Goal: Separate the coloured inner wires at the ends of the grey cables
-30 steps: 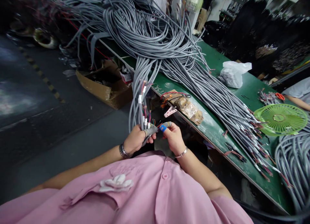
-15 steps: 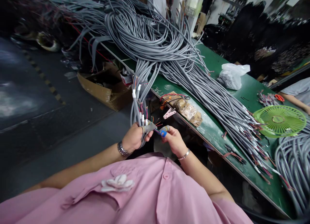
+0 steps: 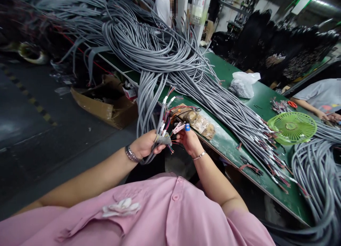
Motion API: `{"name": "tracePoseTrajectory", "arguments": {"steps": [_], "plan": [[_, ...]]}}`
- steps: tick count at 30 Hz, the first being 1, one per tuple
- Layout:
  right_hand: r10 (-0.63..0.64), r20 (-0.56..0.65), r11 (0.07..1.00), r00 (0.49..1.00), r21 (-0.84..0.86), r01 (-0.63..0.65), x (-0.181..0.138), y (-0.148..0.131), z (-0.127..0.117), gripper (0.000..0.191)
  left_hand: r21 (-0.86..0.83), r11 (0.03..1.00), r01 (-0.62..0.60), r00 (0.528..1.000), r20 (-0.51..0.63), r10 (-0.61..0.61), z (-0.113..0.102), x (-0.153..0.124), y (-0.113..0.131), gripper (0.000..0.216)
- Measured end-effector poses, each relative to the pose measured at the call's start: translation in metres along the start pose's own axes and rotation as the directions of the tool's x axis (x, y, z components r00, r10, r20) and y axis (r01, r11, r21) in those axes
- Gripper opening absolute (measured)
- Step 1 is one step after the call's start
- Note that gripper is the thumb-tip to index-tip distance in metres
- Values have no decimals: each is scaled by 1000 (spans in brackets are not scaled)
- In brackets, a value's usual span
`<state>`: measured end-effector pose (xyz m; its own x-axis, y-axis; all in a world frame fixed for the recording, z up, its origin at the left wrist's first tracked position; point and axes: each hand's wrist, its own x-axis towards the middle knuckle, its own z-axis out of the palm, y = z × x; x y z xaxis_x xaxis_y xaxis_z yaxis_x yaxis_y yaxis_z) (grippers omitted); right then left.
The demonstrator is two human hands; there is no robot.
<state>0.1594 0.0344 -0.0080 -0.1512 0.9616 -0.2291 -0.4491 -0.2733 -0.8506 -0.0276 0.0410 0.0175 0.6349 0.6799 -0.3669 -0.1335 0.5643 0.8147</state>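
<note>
Sitting on the floor, left of the grip and beyond it, is an open cardboard box. Next comes the left hand, a metal band round its wrist, its fingers closed about a small bundle of gray cables. The bundle passes through the fist: its stripped ends rise above the grip, with white sleeves and thin coloured wires splaying there, while a gray bend shows just below the fingers. One digit wears a gray wrap, and a few loose wire tips poke out past it, on the side facing the other hand. Slightly above those tips, between the hands, is a pink clip. Just right of them is the right hand, fingers curled, its blue-capped thumb raised apart from them; whether it pinches a wire or touches the clip cannot be told. Right of both hands and beyond, a green table bears a taped brown lump near its edge, a long row of gray lengths and a white plastic bag, with a green fan farthest right.
</note>
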Motion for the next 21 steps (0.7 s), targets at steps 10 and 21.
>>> {"name": "tracePoseTrajectory", "arguments": {"steps": [10, 21], "plan": [[-127, -124, 980, 984, 139, 144, 7, 4, 21, 45, -7, 1000, 24, 1000, 0, -24, -2, 10, -3, 15], [-77, -136, 978, 988, 184, 101, 10, 6, 20, 46, 13, 999, 39, 999, -16, -39, -3, 11, -6, 18]]}}
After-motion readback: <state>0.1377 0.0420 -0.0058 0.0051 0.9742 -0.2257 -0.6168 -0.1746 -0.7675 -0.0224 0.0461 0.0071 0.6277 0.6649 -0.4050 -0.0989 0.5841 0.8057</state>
